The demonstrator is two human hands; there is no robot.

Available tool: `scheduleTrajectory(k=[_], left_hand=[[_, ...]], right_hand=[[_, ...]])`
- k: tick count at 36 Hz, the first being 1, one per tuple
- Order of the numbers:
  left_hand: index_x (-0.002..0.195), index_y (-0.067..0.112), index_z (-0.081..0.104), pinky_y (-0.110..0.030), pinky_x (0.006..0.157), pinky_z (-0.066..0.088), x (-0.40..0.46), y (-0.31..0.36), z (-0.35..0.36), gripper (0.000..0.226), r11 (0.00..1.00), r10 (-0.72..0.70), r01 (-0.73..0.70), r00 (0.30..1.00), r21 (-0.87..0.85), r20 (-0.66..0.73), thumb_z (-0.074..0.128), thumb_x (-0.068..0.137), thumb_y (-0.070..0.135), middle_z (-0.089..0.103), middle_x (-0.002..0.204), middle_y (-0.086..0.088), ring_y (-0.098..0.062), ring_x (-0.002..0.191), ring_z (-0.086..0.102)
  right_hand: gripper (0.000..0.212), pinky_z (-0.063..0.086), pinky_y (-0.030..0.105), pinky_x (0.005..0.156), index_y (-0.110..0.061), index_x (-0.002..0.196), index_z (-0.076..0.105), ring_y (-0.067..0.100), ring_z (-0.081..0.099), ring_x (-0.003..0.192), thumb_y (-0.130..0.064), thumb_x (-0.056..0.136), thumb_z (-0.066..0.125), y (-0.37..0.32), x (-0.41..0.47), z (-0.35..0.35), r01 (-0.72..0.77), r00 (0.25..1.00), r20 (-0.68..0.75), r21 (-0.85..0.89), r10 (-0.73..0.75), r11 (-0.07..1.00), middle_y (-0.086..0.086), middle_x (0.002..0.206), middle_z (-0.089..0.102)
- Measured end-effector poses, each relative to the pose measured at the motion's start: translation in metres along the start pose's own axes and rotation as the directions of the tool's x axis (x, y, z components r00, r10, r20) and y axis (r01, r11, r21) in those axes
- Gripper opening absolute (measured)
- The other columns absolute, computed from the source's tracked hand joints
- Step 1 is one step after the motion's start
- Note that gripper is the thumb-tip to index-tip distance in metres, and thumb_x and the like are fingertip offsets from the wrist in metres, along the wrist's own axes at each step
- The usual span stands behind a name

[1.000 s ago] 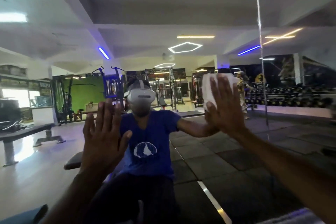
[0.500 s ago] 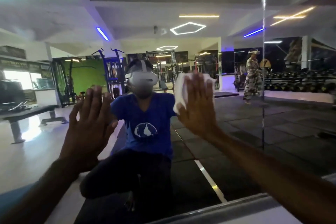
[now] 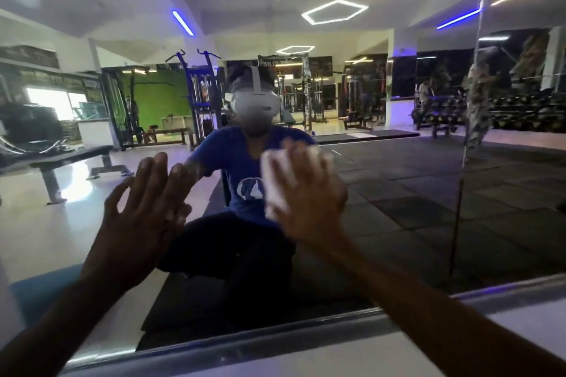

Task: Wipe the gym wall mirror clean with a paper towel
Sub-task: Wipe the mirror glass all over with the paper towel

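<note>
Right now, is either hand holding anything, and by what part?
The right hand presses the paper towel flat against the mirror, fingers over its middle. The left hand holds nothing.

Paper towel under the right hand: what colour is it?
White, plain with no visible pattern; the folded paper towel shows best in the head view, pressed on the mirror by the right hand.

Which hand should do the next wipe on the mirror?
Probably the right hand: it presses the paper towel flat on the mirror. The left hand has no towel.
</note>
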State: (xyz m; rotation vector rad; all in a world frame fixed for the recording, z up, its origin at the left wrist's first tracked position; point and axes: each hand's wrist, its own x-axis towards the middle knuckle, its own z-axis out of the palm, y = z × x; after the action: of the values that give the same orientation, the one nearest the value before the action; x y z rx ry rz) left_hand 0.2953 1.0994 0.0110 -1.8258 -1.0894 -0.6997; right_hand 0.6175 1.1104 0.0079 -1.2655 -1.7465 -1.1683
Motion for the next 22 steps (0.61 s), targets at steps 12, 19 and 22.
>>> scheduleTrajectory(k=[12, 19, 22], left_hand=[[0.166, 0.003, 0.010, -0.063, 0.123, 0.020, 0.001, 0.022, -0.005, 0.079, 0.997, -0.068, 0.068, 0.998, 0.023, 0.011, 0.036, 0.102, 0.040, 0.006, 0.172, -0.026, -0.042, 0.160, 0.010], [0.167, 0.012, 0.019, -0.055, 0.115, 0.028, -0.057, -0.020, -0.006, 0.079, 0.996, -0.090, 0.087, 0.989, 0.031, 0.120, 0.038, 0.094, 0.036, 0.012, 0.174, -0.016, -0.036, 0.160, 0.017], [0.168, 0.013, 0.015, -0.056, 0.115, 0.030, -0.099, -0.042, 0.004, 0.080, 0.986, -0.168, 0.160, 0.968, 0.056, 0.187, 0.039, 0.095, 0.038, 0.009, 0.175, -0.013, -0.036, 0.161, 0.015]], right_hand=[[0.084, -0.008, 0.063, 0.127, -0.014, 0.170, 0.010, 0.044, -0.002, 0.162, -0.060, 0.104, 0.035, -0.051, -0.026, 0.014, -0.326, 0.943, -0.021, 0.152, 0.333, 0.933, 0.022, 0.175, -0.002], [0.086, -0.010, 0.057, 0.128, -0.017, 0.170, 0.013, 0.038, 0.000, 0.163, -0.051, 0.100, 0.050, -0.077, -0.054, 0.022, -0.053, 0.998, 0.052, 0.103, 0.047, 0.993, 0.020, 0.176, 0.002], [0.081, 0.000, 0.066, 0.128, -0.014, 0.170, 0.006, 0.044, 0.002, 0.162, -0.053, 0.105, 0.036, -0.028, -0.062, 0.024, -0.346, 0.938, 0.040, 0.092, 0.344, 0.934, 0.024, 0.175, 0.001]])
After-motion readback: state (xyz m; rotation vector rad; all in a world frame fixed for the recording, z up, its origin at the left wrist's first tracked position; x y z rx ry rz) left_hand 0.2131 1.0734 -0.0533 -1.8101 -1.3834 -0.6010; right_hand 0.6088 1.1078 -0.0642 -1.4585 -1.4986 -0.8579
